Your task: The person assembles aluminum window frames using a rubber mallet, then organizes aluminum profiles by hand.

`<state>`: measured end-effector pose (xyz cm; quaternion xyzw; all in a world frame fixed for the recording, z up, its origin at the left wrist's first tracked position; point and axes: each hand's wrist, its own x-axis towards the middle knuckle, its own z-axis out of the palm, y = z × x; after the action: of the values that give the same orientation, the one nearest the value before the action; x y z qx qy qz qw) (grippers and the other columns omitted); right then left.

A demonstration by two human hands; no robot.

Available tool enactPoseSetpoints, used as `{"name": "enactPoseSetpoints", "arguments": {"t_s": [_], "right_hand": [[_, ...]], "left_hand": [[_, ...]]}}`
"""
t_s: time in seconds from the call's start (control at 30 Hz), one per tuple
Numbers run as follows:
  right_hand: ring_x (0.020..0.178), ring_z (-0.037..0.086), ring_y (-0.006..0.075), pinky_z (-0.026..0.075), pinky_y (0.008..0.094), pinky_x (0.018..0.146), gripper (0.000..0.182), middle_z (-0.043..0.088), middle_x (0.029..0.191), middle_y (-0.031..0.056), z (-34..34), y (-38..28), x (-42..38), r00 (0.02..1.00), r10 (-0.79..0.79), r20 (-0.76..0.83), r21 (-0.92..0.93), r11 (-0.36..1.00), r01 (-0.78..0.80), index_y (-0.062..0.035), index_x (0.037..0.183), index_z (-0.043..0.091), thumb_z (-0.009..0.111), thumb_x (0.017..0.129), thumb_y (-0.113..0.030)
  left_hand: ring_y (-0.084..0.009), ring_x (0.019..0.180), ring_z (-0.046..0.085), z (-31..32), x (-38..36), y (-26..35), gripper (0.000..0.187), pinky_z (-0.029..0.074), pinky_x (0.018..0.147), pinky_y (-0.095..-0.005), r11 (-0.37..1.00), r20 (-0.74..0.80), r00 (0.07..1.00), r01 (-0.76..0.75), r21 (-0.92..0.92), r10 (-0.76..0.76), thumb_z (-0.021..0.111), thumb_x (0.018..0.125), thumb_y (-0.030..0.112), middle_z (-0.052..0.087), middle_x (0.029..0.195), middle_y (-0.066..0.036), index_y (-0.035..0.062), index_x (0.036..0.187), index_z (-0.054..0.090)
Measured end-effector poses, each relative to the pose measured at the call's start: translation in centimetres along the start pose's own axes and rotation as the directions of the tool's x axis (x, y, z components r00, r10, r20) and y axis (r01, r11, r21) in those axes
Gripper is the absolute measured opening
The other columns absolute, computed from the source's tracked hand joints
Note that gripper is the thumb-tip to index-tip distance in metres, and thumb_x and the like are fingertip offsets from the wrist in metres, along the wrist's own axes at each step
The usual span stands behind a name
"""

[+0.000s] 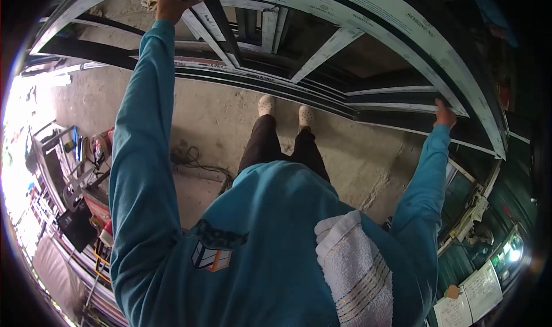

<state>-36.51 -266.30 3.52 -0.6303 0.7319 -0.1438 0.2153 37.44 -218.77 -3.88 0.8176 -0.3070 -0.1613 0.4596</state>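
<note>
A large dark frame (397,39) with white printed protective film spans the top of the view, with slanted and upright bars inside it. At the upper left my left hand (171,6) grips the frame's top bar, and something pale and crumpled shows beside its fingers. My right hand (444,115) is closed on the frame's edge at the right, its thumb up beside a film-covered bar. Both arms are stretched out wide. Parts of the fingers of each hand are hidden behind the frame.
Concrete floor (213,106) lies under my feet in light clogs. A cable (198,160) runs over a flat panel at the left. Tools and a red machine (98,206) stand farther left. At the lower right are an open notebook (474,295) and a bright lamp (513,255).
</note>
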Motion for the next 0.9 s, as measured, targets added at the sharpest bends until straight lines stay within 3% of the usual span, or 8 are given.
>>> {"name": "enactPoseSetpoints", "arguments": {"t_s": [0.1,0.23,0.3,0.37,0.43,0.53,0.73,0.9], "right_hand": [[0.067,0.063,0.0248,0.051,0.0403,0.059,0.048,0.069,0.082,0.0147,0.3,0.5,-0.1,0.999,0.05,0.003,-0.002,0.999,-0.05,0.0059,0.081,0.071,0.083,0.06,-0.036],[0.065,0.061,0.0235,0.049,0.039,0.059,0.049,0.067,0.076,0.0151,0.2,0.3,-0.1,0.999,-0.005,-0.033,0.095,0.995,0.008,0.0097,0.076,0.068,0.083,0.06,-0.035],[0.064,0.06,0.0223,0.048,0.0387,0.058,0.051,0.067,0.075,0.0148,-0.1,1.4,-0.3,1.0,-0.015,-0.025,0.072,0.997,0.017,0.011,0.076,0.068,0.083,0.06,-0.035],[0.065,0.062,0.0219,0.049,0.0386,0.057,0.052,0.067,0.079,0.0155,0.4,1.8,0.0,0.999,-0.023,-0.036,0.108,0.994,0.027,0.0108,0.08,0.068,0.082,0.06,-0.035],[0.066,0.063,0.0221,0.051,0.0363,0.058,0.052,0.067,0.079,0.0164,0.5,2.1,0.0,0.997,-0.041,-0.059,0.137,0.989,0.049,0.011,0.081,0.068,0.082,0.061,-0.035],[0.069,0.063,0.0233,0.052,0.0336,0.061,0.054,0.067,0.082,0.0179,0.6,2.6,-0.1,0.992,-0.084,-0.089,0.229,0.968,0.103,0.0129,0.082,0.067,0.085,0.06,-0.033],[0.079,0.063,0.0223,0.054,0.0334,0.066,0.053,0.066,0.09,0.0183,0.0,4.2,1.6,1.0,0.008,-0.005,0.236,0.972,-0.007,0.0133,0.09,0.066,0.084,0.063,-0.029],[0.09,0.063,0.0221,0.053,0.032,0.073,0.047,0.065,0.102,0.0166,1.4,4.4,1.5,0.999,-0.044,0.005,0.356,0.934,0.039,0.0117,0.097,0.065,0.082,0.069,-0.022]], "left_hand": [[-0.03,0.13,0.038,0.3,-2.7,3.7,0.107,0.026,0.112,-0.0392,0.893,-0.199,0.893,-0.338,0.297,0.404,0.089,0.062,0.027,0.042,0.14,-0.017,-0.0042,0.142,0.024],[-0.0284,0.128,0.041,-0.2,-0.3,4.1,0.092,0.029,0.112,-0.039,0.883,0.011,0.986,-0.154,0.443,0.166,0.088,0.063,0.026,0.05,0.134,-0.015,-0.0017,0.137,0.039],[-0.0264,0.126,0.044,0.7,0.5,4.6,0.081,0.031,0.111,-0.0393,0.905,0.129,0.99,0.1,-0.413,-0.051,0.088,0.063,0.025,0.054,0.13,-0.015,0.0008,0.13,0.049],[-0.0268,0.126,0.045,0.5,0.6,3.3,0.083,0.03,0.112,-0.0443,0.992,0.097,0.993,-0.052,-0.113,0.063,0.086,0.066,0.031,0.051,0.134,-0.017,0.0062,0.134,0.046],[-0.0267,0.1,0.06,1.1,-1.4,4.3,0.081,0.048,0.088,-0.0319,0.909,-0.276,0.902,-0.226,0.351,0.331,0.09,0.06,0.038,0.062,0.113,-0.015,-0.0075,0.116,0.053],[-0.0271,0.098,0.06,1.1,-2.8,7.8,0.08,0.049,0.087,-0.0334,0.98,-0.186,0.972,-0.118,0.158,0.146,0.092,0.056,0.038,0.064,0.107,-0.017,-0.0097,0.109,0.056],[-0.0241,0.093,0.062,1.8,-7.3,13.2,0.07,0.049,0.085,-0.0322,0.954,-0.318,0.943,-0.001,0.299,0.1,0.092,0.057,0.033,0.066,0.103,-0.015,-0.0079,0.104,0.06],[-0.0292,0.093,0.066,0.3,-9.7,6.1,0.087,0.053,0.085,-0.0358,0.949,-0.346,0.932,0.007,0.314,0.108,0.093,0.051,0.042,0.066,0.1,-0.02,-0.0095,0.109,0.053]]}}
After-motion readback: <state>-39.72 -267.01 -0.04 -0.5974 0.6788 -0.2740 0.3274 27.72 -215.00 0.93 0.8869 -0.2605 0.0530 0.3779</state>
